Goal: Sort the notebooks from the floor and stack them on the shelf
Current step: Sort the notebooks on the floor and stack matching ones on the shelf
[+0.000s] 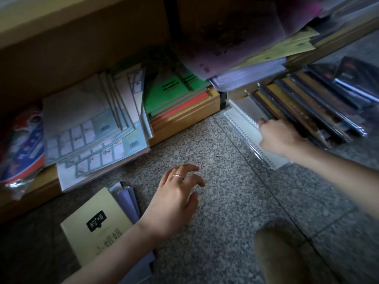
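right hand [281, 138] grips spiral notebook [245, 131], spine running toward shelf [184, 117].

Shelf [180, 121], rear left: packet [22, 144] at far left, slumped notebook stack [86, 124] beside it, second stack [172, 93] to its right. Floor [215, 160], front left: one notebook [92, 218] lying on folders [127, 199], partly under the forearm of the left hand [174, 197]. Right: spiral notebooks [244, 130] under the right hand [281, 136], fingers curled at their edge; row of books [303, 103] just beyond.
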A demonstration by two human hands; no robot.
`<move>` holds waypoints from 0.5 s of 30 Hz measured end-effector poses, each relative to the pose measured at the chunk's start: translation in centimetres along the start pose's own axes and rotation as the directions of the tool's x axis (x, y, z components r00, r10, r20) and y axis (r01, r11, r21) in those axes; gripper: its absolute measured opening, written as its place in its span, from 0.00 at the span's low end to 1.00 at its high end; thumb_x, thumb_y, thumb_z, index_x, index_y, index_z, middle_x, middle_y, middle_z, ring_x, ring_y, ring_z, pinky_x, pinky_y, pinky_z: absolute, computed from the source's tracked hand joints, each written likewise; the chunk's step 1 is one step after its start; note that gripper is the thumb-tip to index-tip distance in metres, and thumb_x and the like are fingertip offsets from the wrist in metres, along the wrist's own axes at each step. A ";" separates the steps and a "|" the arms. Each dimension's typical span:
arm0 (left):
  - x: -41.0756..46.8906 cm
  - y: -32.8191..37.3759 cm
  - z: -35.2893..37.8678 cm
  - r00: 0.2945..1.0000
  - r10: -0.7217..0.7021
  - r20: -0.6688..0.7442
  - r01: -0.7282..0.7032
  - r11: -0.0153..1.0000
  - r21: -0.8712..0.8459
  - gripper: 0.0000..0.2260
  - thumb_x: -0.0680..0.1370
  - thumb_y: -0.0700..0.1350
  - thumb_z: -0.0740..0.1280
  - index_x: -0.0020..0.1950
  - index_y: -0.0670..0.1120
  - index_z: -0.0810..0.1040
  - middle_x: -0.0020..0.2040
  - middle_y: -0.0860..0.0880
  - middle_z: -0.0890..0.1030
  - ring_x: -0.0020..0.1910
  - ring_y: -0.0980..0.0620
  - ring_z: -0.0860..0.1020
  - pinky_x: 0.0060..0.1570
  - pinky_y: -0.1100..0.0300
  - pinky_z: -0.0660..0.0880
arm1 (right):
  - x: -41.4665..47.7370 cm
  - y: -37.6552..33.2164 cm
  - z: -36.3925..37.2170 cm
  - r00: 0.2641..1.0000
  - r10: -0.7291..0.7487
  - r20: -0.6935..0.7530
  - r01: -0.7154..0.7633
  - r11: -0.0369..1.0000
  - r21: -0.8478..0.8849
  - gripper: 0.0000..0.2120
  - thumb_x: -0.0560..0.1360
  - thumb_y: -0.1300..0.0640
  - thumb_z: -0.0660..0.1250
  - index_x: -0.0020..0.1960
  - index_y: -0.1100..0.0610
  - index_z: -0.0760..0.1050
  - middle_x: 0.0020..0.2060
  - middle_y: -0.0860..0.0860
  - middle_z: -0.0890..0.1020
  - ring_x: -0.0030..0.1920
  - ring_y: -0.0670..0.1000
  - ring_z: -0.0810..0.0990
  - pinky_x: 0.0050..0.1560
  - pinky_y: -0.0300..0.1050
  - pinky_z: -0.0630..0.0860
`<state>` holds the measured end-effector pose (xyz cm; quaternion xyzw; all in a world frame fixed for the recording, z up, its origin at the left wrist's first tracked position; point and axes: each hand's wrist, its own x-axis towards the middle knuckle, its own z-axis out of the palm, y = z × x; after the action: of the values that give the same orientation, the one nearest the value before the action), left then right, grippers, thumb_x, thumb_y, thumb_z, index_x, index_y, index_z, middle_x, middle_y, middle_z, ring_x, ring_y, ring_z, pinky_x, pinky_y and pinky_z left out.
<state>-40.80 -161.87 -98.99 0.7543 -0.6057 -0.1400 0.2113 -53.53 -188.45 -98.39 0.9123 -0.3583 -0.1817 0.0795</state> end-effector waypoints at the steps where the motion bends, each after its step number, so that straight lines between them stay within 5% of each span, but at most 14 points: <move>1: -0.2 -0.3 0.0 0.999 -0.049 -0.001 0.049 0.999 -0.014 0.09 0.74 0.48 0.60 0.53 0.54 0.73 0.62 0.53 0.72 0.61 0.52 0.72 0.60 0.56 0.68 | -1.0 -0.7 -0.8 1.000 -0.026 -0.014 0.026 0.999 0.048 0.14 0.73 0.64 0.62 0.58 0.65 0.70 0.48 0.60 0.82 0.49 0.58 0.82 0.37 0.42 0.70; 5: -1.2 -0.4 0.1 0.942 -0.321 0.102 0.337 0.899 -0.280 0.12 0.76 0.54 0.59 0.58 0.54 0.73 0.59 0.56 0.76 0.59 0.58 0.75 0.53 0.64 0.72 | -5.1 -5.6 -3.0 0.975 -0.198 -0.100 0.217 0.947 0.239 0.17 0.73 0.63 0.60 0.62 0.65 0.70 0.30 0.48 0.72 0.33 0.51 0.78 0.24 0.38 0.66; 8: -1.4 0.8 -0.4 0.815 -0.471 0.339 0.560 0.487 -0.670 0.13 0.78 0.56 0.61 0.62 0.56 0.70 0.64 0.54 0.75 0.59 0.60 0.75 0.52 0.69 0.73 | -7.1 -9.3 -5.1 0.944 -0.278 -0.177 0.324 0.875 0.360 0.16 0.73 0.60 0.60 0.60 0.62 0.70 0.31 0.47 0.72 0.29 0.49 0.74 0.22 0.37 0.63; 11: -1.8 1.6 -0.9 0.750 -0.472 0.464 0.564 0.090 -0.821 0.24 0.71 0.66 0.57 0.63 0.58 0.71 0.64 0.54 0.76 0.60 0.52 0.77 0.57 0.54 0.74 | -9.3 -12.1 -6.8 0.923 -0.311 -0.226 0.384 0.754 0.533 0.08 0.72 0.53 0.62 0.49 0.56 0.70 0.33 0.48 0.75 0.30 0.50 0.74 0.24 0.39 0.63; 13: -2.5 1.7 -1.7 0.775 -0.451 0.443 0.489 -0.018 -0.872 0.30 0.68 0.69 0.58 0.63 0.52 0.74 0.63 0.48 0.78 0.61 0.46 0.77 0.59 0.45 0.74 | -10.6 -13.6 -6.7 0.898 -0.366 -0.245 0.436 0.654 0.619 0.09 0.71 0.53 0.63 0.50 0.55 0.72 0.37 0.50 0.80 0.36 0.53 0.80 0.30 0.41 0.71; 15: -3.3 1.6 -2.4 0.787 -0.475 0.394 0.437 -0.023 -0.899 0.38 0.65 0.69 0.67 0.66 0.46 0.71 0.61 0.45 0.79 0.57 0.45 0.79 0.52 0.48 0.78 | -11.8 -14.5 -5.8 0.853 -0.423 -0.308 0.520 0.633 0.573 0.10 0.70 0.54 0.64 0.51 0.54 0.73 0.34 0.51 0.81 0.33 0.50 0.80 0.28 0.40 0.70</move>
<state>-41.78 -158.54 -96.28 0.5923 -0.0848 -0.5409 0.5911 -50.23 -169.72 -93.82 0.9556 -0.1398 0.0028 -0.2593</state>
